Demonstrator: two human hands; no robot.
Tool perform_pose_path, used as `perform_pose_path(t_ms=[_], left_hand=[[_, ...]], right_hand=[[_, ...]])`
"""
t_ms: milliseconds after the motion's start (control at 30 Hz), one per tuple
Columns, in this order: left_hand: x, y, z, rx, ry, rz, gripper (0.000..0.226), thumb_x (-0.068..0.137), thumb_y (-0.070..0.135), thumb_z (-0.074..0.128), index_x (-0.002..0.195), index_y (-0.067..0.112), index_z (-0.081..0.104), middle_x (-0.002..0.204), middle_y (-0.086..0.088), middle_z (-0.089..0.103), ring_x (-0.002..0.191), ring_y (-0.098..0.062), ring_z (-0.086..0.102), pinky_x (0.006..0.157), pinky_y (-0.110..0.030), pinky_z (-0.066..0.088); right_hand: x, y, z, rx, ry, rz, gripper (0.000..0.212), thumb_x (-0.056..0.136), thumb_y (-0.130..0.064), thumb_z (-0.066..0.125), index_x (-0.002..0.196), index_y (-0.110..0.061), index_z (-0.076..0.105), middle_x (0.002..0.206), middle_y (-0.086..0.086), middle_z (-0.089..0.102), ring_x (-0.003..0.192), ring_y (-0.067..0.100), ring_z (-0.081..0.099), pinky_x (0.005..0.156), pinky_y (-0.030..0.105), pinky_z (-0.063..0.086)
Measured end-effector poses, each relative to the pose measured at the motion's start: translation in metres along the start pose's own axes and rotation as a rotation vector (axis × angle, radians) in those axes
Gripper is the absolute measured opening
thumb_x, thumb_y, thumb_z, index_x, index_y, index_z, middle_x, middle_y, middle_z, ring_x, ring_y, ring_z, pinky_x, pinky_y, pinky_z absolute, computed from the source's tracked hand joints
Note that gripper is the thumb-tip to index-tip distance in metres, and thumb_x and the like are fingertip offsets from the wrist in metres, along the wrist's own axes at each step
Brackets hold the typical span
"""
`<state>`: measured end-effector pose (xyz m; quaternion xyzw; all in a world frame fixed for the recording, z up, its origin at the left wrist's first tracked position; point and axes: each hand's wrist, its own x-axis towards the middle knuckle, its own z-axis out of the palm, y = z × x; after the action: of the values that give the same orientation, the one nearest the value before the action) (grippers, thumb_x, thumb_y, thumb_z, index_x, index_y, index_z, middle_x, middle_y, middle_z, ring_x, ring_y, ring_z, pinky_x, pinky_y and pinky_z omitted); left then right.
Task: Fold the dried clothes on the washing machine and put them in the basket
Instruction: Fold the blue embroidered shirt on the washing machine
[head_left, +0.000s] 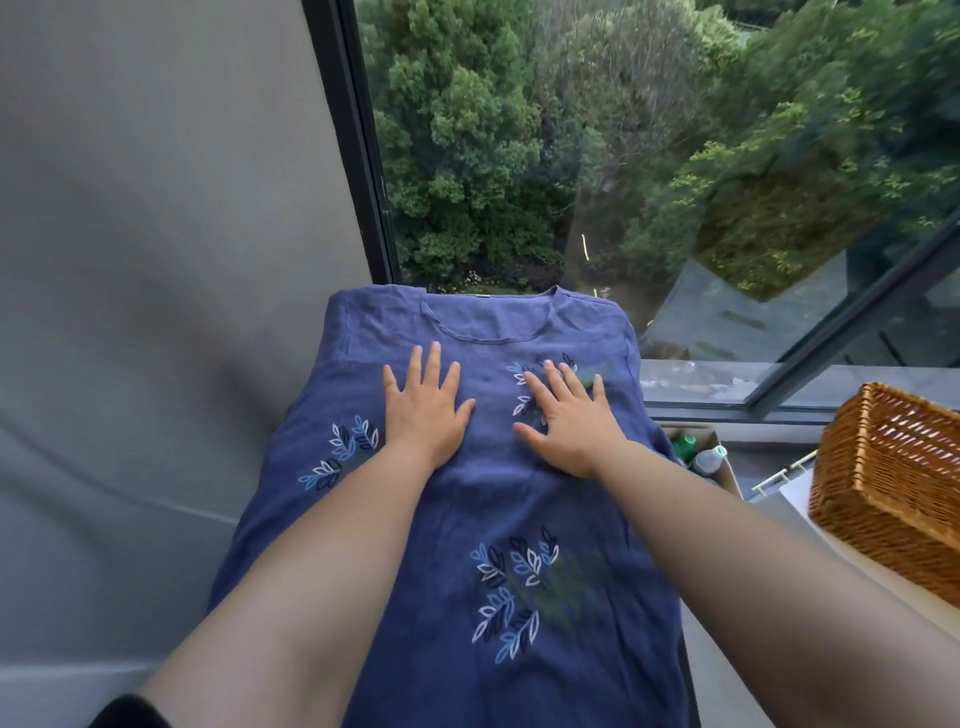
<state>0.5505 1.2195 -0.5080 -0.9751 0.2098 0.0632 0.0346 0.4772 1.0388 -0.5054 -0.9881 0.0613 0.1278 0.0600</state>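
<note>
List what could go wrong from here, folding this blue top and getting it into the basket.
1. The blue top drapes over both sides of its surface; a pull could slide it off toward the box of bottles on the right.
2. The left hand and right hand press flat only near the collar; the wrinkled lower part may fold in creases.
3. The wicker basket sits apart on the right, so the fold may loosen on the way.

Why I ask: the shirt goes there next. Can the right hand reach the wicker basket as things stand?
Probably yes. The right hand lies flat and empty on the blue shirt, and the wicker basket stands on that same side; nothing rises between them, only a low box of bottles.
</note>
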Motion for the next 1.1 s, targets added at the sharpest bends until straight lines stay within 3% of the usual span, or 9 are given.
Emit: perform_pose_path(t_ms=[400,667,733,767,833,933,1033,1100], left_hand=[[-0.033,0.124,-0.029,-0.083,0.007,0.01,0.052,0.101,0.04,0.029,0.148,0.016,0.024,0.158,-0.007,0.012,0.146,-0.022,0.009,0.114,-0.052,0.012],[-0.027,0.234,-0.026,-0.101,0.059,-0.187,0.039,0.097,0.032,0.039,0.133,0.015,0.04,0.141,-0.007,0.036,0.135,-0.024,0.028,0.108,-0.043,0.026],[-0.027,0.258,-0.027,-0.122,0.111,-0.169,0.031,0.091,0.021,0.043,0.12,0.011,0.051,0.131,-0.01,0.044,0.126,-0.03,0.038,0.097,-0.041,0.035],[-0.029,0.268,-0.029,-0.173,0.183,-0.147,0.028,0.084,0.015,0.042,0.106,0.008,0.058,0.118,-0.013,0.052,0.113,-0.034,0.047,0.085,-0.042,0.042],[-0.034,0.287,-0.032,-0.328,0.254,-0.153,0.029,0.074,0.014,0.039,0.085,0.002,0.063,0.094,-0.017,0.058,0.089,-0.038,0.056,0.067,-0.043,0.049],[-0.039,0.308,-0.018,-0.674,0.039,-0.367,0.035,0.086,0.018,0.037,0.092,0.004,0.069,0.099,-0.016,0.068,0.093,-0.034,0.062,0.079,-0.04,0.05],[-0.041,0.328,-0.003,-1.375,-0.21,-0.751,0.02,0.092,0.004,0.04,0.084,0.006,0.059,0.083,-0.013,0.062,0.064,-0.024,0.067,0.067,-0.034,0.052],[-0.039,0.333,0.001,-1.729,-0.285,-0.936,0.012,0.096,0.006,0.037,0.098,0.009,0.049,0.092,-0.009,0.052,0.074,-0.023,0.062,0.066,-0.034,0.047]], right_hand=[[-0.049,0.12,-0.028,0.028,0.014,0.081,0.069,0.097,-0.052,0.029,0.153,-0.019,0.006,0.16,0.006,-0.004,0.147,0.02,-0.006,0.116,0.05,-0.003],[-0.044,0.221,-0.04,-0.004,-0.119,0.021,0.07,0.097,-0.052,0.03,0.152,-0.012,0.012,0.16,0.008,0.003,0.147,0.024,0.0,0.116,0.053,0.001],[-0.041,0.237,-0.042,0.009,-0.13,-0.023,0.068,0.097,-0.051,0.031,0.151,-0.012,0.015,0.159,0.007,0.007,0.147,0.024,0.003,0.116,0.054,0.003],[-0.038,0.244,-0.044,0.024,-0.136,-0.032,0.068,0.097,-0.05,0.033,0.15,-0.011,0.017,0.159,0.007,0.011,0.146,0.025,0.007,0.115,0.054,0.006],[-0.027,0.256,-0.046,0.099,-0.161,-0.027,0.065,0.097,-0.048,0.037,0.147,-0.008,0.024,0.155,0.009,0.022,0.143,0.027,0.019,0.114,0.051,0.014],[-0.009,0.26,-0.047,0.318,-0.223,0.015,0.061,0.097,-0.038,0.044,0.144,-0.002,0.029,0.15,0.016,0.033,0.136,0.031,0.034,0.109,0.038,0.03],[0.007,0.252,-0.047,0.547,-0.301,0.097,0.056,0.098,-0.028,0.046,0.144,0.0,0.03,0.145,0.016,0.039,0.132,0.03,0.04,0.101,0.03,0.034],[0.022,0.24,-0.045,0.629,-0.33,0.122,0.045,0.096,-0.025,0.048,0.135,-0.003,0.041,0.121,0.013,0.054,0.11,0.028,0.053,0.083,0.027,0.041]])
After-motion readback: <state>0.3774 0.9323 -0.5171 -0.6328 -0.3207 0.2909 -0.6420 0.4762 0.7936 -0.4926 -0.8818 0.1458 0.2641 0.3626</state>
